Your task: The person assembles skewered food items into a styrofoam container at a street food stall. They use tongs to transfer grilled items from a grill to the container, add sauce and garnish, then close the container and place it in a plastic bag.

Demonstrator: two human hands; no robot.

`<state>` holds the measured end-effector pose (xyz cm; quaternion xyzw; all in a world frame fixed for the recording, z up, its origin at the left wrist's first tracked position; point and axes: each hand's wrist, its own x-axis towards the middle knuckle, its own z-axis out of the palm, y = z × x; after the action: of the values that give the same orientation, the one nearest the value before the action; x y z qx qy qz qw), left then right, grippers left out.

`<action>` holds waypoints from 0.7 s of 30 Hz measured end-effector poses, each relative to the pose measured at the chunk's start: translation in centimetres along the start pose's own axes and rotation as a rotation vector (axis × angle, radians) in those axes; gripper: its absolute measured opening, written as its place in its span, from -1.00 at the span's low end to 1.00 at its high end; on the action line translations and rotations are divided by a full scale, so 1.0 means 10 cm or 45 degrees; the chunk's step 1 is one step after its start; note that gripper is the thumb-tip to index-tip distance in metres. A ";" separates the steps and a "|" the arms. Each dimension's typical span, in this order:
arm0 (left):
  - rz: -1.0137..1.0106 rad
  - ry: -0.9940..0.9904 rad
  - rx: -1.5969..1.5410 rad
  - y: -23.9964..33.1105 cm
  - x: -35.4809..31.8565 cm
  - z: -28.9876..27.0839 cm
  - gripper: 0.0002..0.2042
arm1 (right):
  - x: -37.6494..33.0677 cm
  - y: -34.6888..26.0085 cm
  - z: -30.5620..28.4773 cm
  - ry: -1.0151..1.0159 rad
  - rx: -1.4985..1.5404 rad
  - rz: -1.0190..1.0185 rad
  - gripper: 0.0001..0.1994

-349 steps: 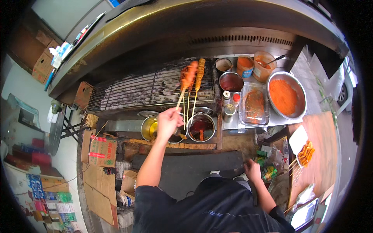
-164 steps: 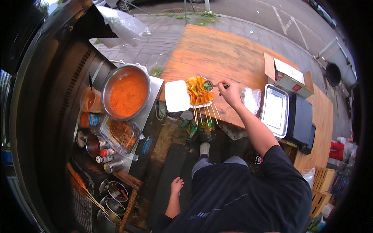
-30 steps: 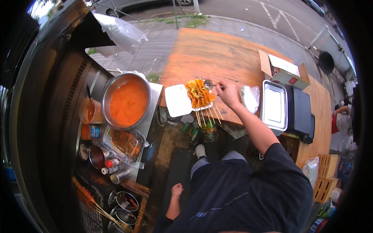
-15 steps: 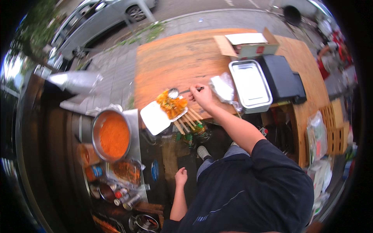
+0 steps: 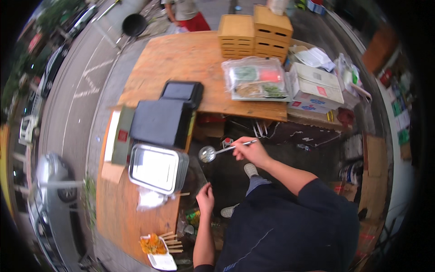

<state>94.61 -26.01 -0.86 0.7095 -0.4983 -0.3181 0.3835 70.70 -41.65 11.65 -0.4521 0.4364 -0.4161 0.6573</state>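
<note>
My right hand (image 5: 251,152) is closed round the handle of a long metal spoon (image 5: 207,154), whose round bowl points left over the dark gap beside the table. Small bits seem to lie in the bowl. My left hand (image 5: 205,199) is below the spoon, near the table edge, with its fingers curled. A faint, see-through sheet-like shape (image 5: 197,171) reaches up from its fingertips; I cannot tell what it is. At the table's near end, a white foam box (image 5: 162,262) stands open with orange sauced food (image 5: 153,245) on several wooden skewers (image 5: 173,242).
Stacked metal trays (image 5: 154,168), a black machine (image 5: 161,122) and an open carton (image 5: 118,136) stand on the wooden table (image 5: 167,59). Farther off are a bagged tray of vegetables (image 5: 258,79), wooden boxes (image 5: 253,34) and a white carton (image 5: 316,86). A person (image 5: 186,13) stands beyond.
The view has swung right, away from the pot of orange sauce. My right hand has moved the spoon away from the skewered food. My left hand has come up beside the table edge.
</note>
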 end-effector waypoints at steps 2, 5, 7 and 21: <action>0.257 0.028 0.089 0.46 0.73 0.31 -0.82 | 0.02 -0.09 -0.73 0.251 0.037 -0.034 -0.80; 0.612 0.098 0.175 1.14 1.75 0.89 -0.78 | 0.06 -0.14 -1.57 0.496 0.075 -0.079 -0.79; 0.674 0.104 0.345 1.53 2.32 1.28 -0.74 | 0.14 -0.14 -1.94 0.536 0.090 -0.083 -0.79; 0.967 -0.022 1.076 2.12 3.46 1.89 -0.91 | 0.95 0.10 -2.25 0.558 0.448 -0.077 -0.76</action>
<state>79.43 -67.68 5.53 0.5698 -0.8056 0.0634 0.1498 52.03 -55.55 4.10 -0.2431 0.4754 -0.5929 0.6028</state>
